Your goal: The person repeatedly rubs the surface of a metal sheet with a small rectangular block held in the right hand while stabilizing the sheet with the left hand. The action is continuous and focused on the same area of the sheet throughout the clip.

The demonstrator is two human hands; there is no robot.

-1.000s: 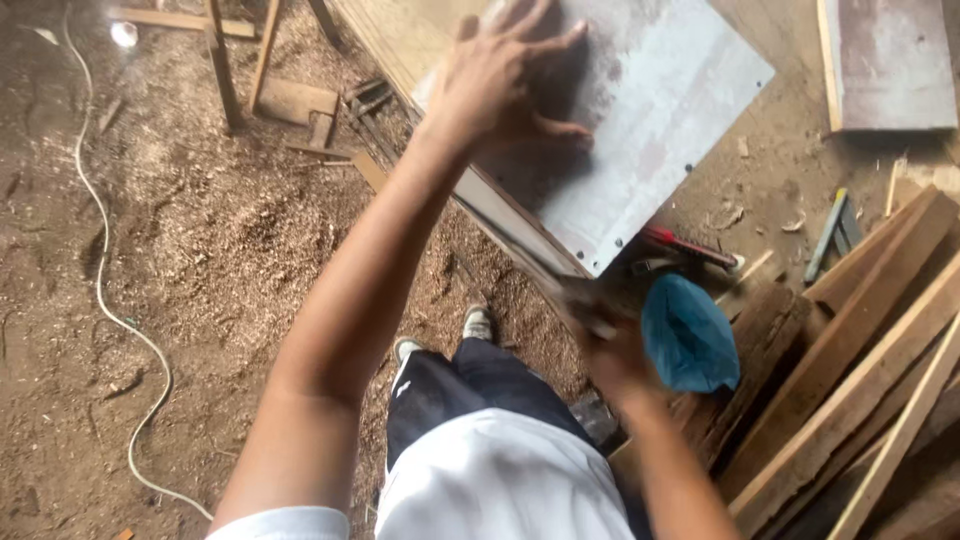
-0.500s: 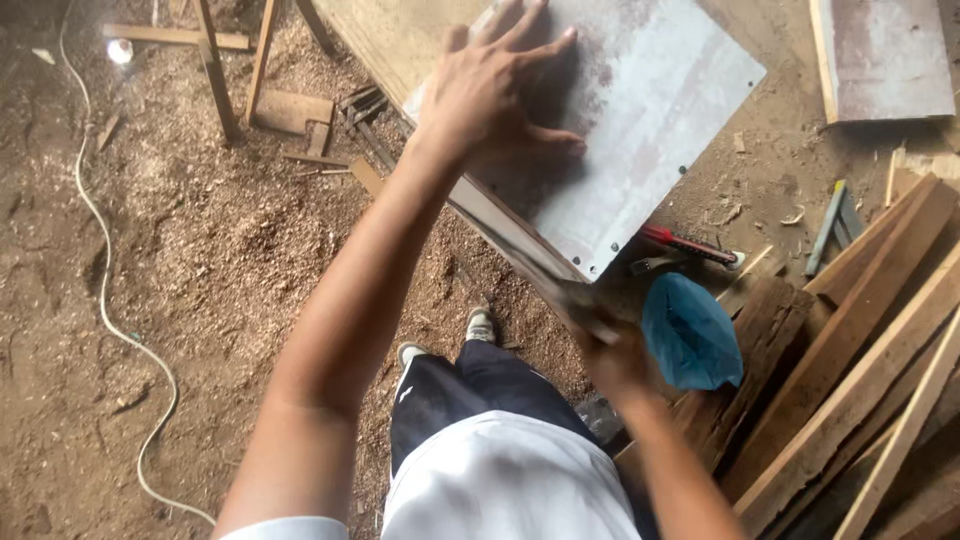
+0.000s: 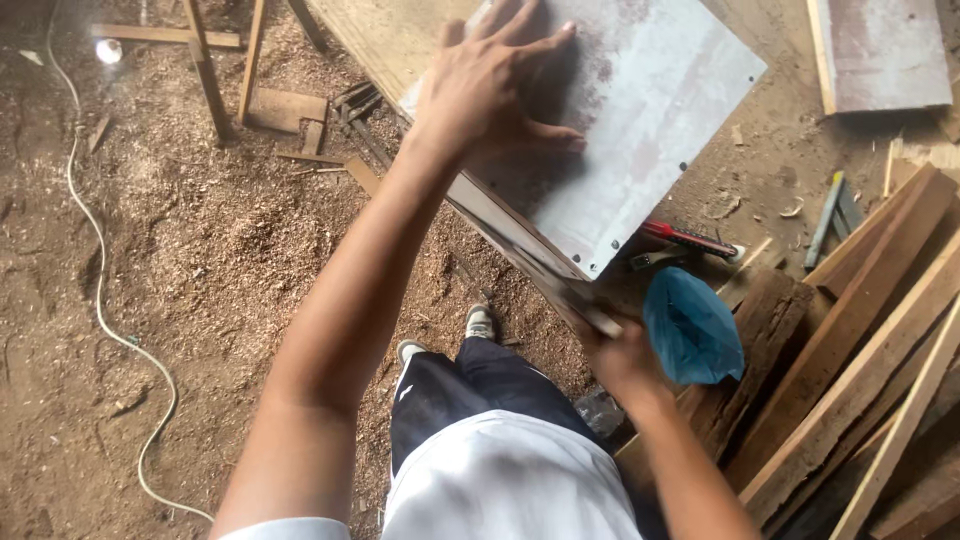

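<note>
- Left hand (image 3: 490, 95) lies flat, fingers spread, palm pressed on a grey panel (image 3: 640, 120); grips nothing.
- Panel: flat, square-cornered sheet, dull grey with pale scuffs and rust-brown smudges, small dark dots near the edges. Tilted, its lower corner near the red tool.
- Panel sits over a pale wood board (image 3: 385, 40) with visible grain, at the top of the view.
- Right hand (image 3: 620, 355) clenched around a thin, dark, blurred tool (image 3: 560, 285) running along the panel's lower edge; cannot tell what kind.
- Blue plastic bag (image 3: 690, 330), crumpled, just beside the right hand, on rough dark timber.
- Red-handled tool (image 3: 690, 238) lies just past the panel's corner.
- Plank stack (image 3: 860, 340) at right: long, rough-sawn, reddish-brown.
- Floor (image 3: 200, 260): packed dirt, covered in loose sawdust and shavings; white cable (image 3: 95, 300) snakes across it.
</note>
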